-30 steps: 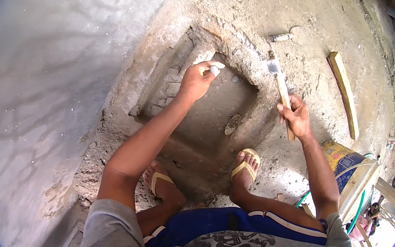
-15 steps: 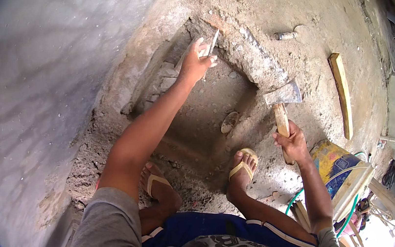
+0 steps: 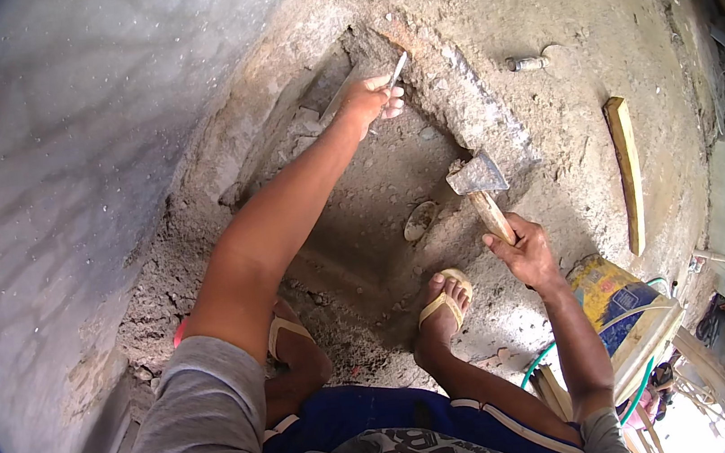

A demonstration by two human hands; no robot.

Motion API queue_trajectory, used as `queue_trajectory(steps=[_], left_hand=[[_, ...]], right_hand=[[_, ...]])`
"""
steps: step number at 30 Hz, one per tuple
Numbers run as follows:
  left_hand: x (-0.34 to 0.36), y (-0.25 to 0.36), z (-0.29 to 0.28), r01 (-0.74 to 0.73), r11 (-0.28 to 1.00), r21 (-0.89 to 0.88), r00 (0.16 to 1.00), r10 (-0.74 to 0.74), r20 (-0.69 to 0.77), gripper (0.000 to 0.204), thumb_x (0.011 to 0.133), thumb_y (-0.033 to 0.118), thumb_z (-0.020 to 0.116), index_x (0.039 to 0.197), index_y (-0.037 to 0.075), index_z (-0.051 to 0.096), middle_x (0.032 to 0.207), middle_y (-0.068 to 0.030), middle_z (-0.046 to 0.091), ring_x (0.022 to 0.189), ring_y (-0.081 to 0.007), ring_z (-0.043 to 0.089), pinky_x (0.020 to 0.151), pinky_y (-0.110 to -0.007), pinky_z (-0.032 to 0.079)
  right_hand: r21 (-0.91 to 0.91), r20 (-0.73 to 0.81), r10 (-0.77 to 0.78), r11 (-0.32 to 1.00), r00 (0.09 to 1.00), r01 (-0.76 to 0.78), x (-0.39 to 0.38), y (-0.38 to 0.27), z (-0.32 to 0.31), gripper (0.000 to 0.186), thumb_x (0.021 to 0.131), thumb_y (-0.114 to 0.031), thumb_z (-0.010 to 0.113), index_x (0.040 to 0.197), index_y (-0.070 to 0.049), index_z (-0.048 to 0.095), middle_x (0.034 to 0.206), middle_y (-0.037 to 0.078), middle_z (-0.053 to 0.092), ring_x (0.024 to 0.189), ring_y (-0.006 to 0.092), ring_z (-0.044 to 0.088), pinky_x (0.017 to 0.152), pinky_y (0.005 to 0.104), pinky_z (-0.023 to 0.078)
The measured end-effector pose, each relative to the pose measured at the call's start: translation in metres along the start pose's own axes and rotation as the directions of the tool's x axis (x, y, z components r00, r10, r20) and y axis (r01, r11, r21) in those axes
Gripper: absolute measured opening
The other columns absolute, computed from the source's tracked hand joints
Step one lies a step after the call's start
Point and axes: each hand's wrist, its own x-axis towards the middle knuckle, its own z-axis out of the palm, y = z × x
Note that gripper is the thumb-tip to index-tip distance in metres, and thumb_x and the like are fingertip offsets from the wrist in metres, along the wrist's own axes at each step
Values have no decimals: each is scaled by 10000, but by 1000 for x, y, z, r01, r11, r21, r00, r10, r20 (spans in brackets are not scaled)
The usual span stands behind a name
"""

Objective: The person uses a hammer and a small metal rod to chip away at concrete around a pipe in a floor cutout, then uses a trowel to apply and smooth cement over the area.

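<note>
My left hand (image 3: pixel 370 103) grips a slim pale metal chisel (image 3: pixel 397 66) at the far inner corner of a square dug pit (image 3: pixel 376 189), where rubble and a rust-coloured patch (image 3: pixel 401 39) line the rim. In my right hand (image 3: pixel 524 252) is a hatchet with a wooden handle and a broad, dusty metal head (image 3: pixel 476 174), held over the pit's right edge. My sandalled feet stand at the near side. A small oval object (image 3: pixel 420 219) lies on the pit floor below the hatchet.
A grey plastered wall (image 3: pixel 59 191) rises on the left. On the dusty ground at right lie a metal cylinder (image 3: pixel 527 63) and a wooden batten (image 3: pixel 628 176). A yellow-and-blue bucket (image 3: pixel 606 296) with boards and a green hose stands at lower right, near assorted clutter.
My left hand moved up toward the far corner and brought the chisel more upright, then dipped slightly. The hatchet head swung from upright to crosswise, then shifted leftward over the pit edge.
</note>
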Motion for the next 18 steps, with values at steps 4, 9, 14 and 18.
queue_trajectory(steps=[4,9,14,18], left_hand=[[12,-4,-7,7,1000,16,1000,-7,7,418,990,-31,455,1406,-72,429,1105,-168,665,847,-185,644,689,-294,553],[22,-8,-20,1,1000,-8,998,0,63,343,1001,-23,445,1335,-69,506,1091,-152,670,850,-177,643,690,-285,545],[22,1,-19,73,997,17,992,-74,104,333,1013,-2,448,1334,-63,514,1098,-147,665,887,-179,654,784,-317,593],[16,13,-18,101,993,55,992,-105,66,351,1003,-23,462,1349,-65,502,1125,-157,652,907,-193,661,826,-338,605]], right_hand=[[-93,-3,4,996,1000,-4,4,-3,-1,310,894,-234,731,1125,-34,683,759,66,659,617,136,584,565,335,483],[-187,-93,-136,975,986,117,15,-23,2,338,829,-200,753,1124,-48,685,831,131,702,698,222,684,644,364,565],[-605,86,-391,710,916,360,50,-29,8,381,740,-195,715,1072,-33,623,954,172,661,776,320,689,684,401,583],[-705,291,-313,568,904,423,70,-48,43,339,781,-249,701,1007,-49,547,958,131,619,781,301,680,656,423,564]])
